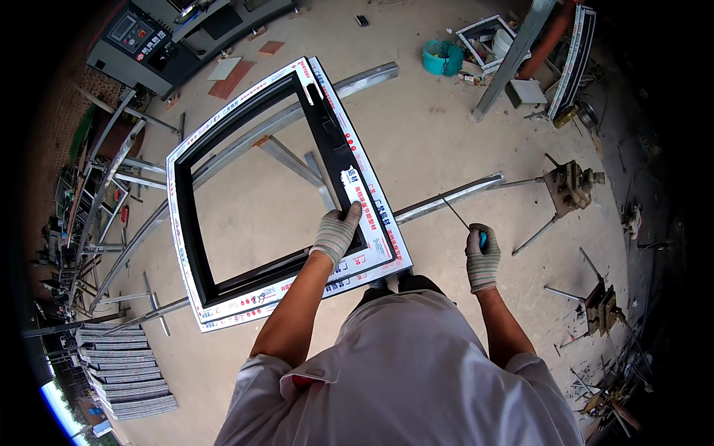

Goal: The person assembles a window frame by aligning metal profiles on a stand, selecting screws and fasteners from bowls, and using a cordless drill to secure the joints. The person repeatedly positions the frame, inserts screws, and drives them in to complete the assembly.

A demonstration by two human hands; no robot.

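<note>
A rectangular window frame (297,276), black inside and covered with white printed film, lies across metal support bars in front of me. My left hand (337,232), in a striped work glove, rests on the frame's near right corner, with the thumb and fingers laid on the profile. My right hand (482,256), gloved the same way, is off to the right of the frame, closed around the blue handle of a screwdriver (457,213). Its thin shaft points up and left, over the end of a support bar (454,197). Part of the handle is hidden by the fingers.
Metal stands (573,187) with splayed legs are at the right. A steel post (513,63) and a teal bucket (442,57) are at the far right. Stacked profiles (126,372) lie at the near left. A grey machine (145,44) stands at the far left.
</note>
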